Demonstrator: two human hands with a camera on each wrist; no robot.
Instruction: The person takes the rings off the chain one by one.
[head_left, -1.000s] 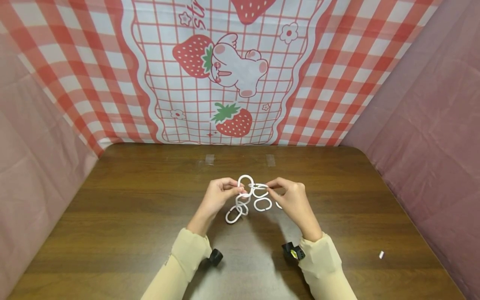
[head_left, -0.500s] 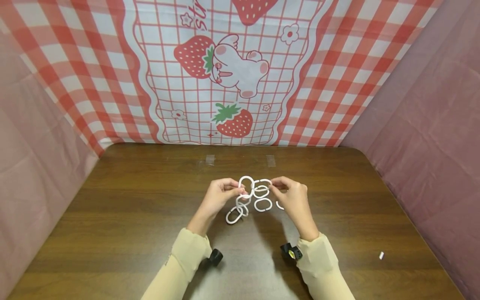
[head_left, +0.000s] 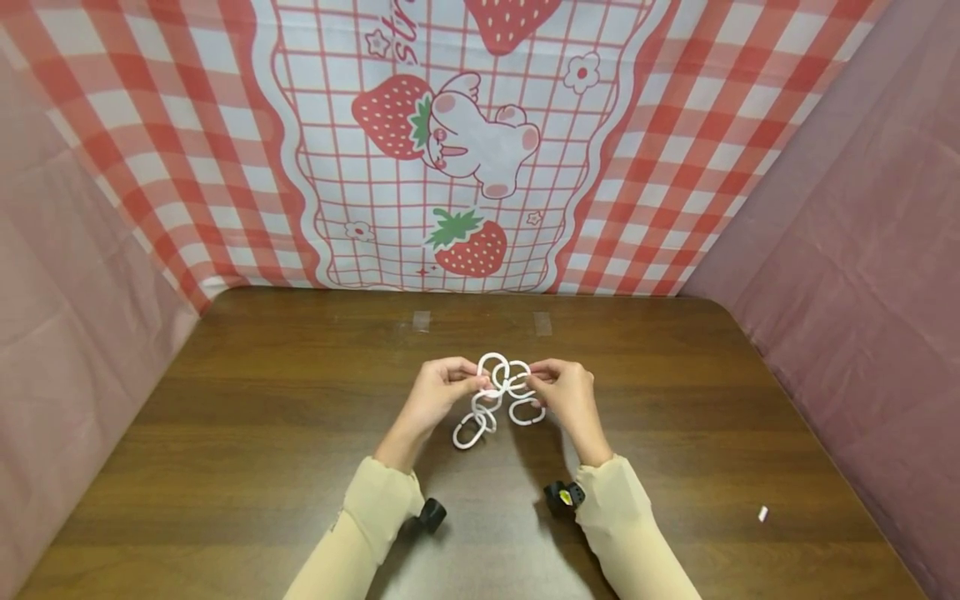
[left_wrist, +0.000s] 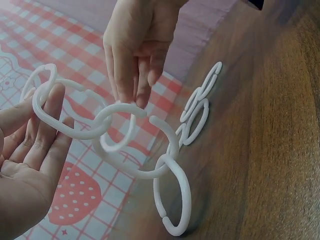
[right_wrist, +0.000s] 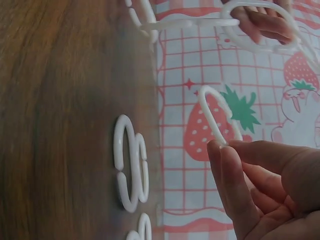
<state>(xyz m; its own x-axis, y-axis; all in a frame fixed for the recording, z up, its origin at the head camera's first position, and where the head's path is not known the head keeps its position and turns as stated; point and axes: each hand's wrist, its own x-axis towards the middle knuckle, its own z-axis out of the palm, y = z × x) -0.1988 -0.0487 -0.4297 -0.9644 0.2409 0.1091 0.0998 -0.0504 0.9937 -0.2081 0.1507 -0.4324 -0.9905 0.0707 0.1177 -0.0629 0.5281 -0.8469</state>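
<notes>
My left hand (head_left: 442, 387) holds a chain of several white plastic C-shaped links (left_wrist: 75, 134) by one of its upper links, between thumb and fingers. The chain hangs down toward the table, its lowest link (left_wrist: 186, 195) low in the left wrist view. My right hand (head_left: 566, 396) pinches one single white link (right_wrist: 211, 120) between thumb and fingertips. That link overlaps the chain in the head view, but the right wrist view shows a space between them. Loose white links (right_wrist: 119, 145) lie on the table beneath the right hand, partly hidden by it in the head view.
A brown wooden table (head_left: 300, 492) spans the view, with a strawberry-print cloth (head_left: 465, 167) hanging behind it. Pinkish curtains (head_left: 855, 317) stand at both sides. A small white piece (head_left: 762, 513) lies at the right. Clear tape (head_left: 422, 322) sticks near the back edge.
My right hand first shifts slightly right, then comes back left and inward with its link, closer to the chain, covering more of the loose links. My left hand stays almost in place.
</notes>
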